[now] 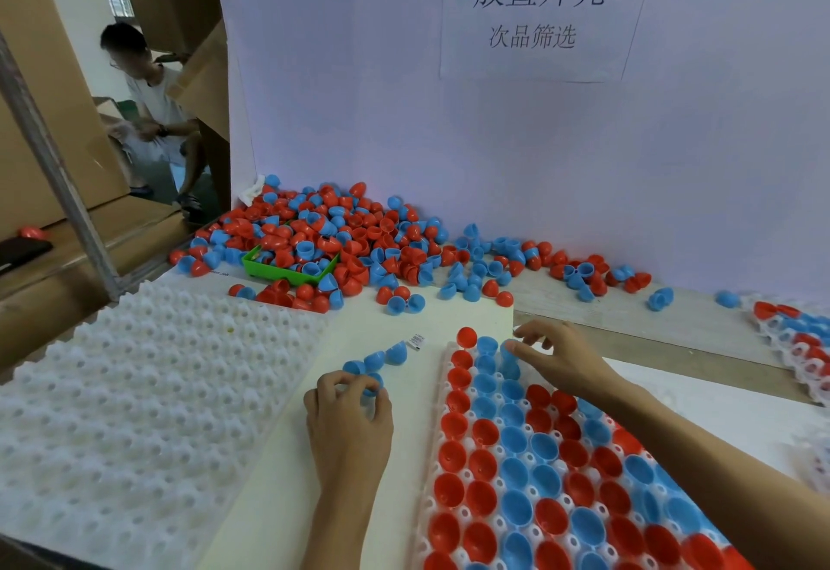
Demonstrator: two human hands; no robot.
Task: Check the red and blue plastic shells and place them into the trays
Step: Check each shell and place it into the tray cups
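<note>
Head view: mid-fill on the tray, w/ red and blue shells sitting in columns, most pockets taken. Right hand is at the tray's far end, fingers spread and lightly curled over a blue shell in the top row. Can't tell if it's actually pinched or just being seated, tbh. Left hand is just left of the tray, fingers curled round a blue shell, w/ three more blues lying loose just beyond it.

Step imo: checking and dropping blues into the far row. Next move prob needs the left's shell turned cup-up and set into a free pocket near the tray's far end, so look it over first.

Room: strip of bare worktop left of the tray is open for hand travel. Empty foam tray further left. Big shell pile and a green bin sit well beyond the tray, against the back wall. Tray's far edge is near the board's corner, so not much slack there. Another filled tray far right.
</note>
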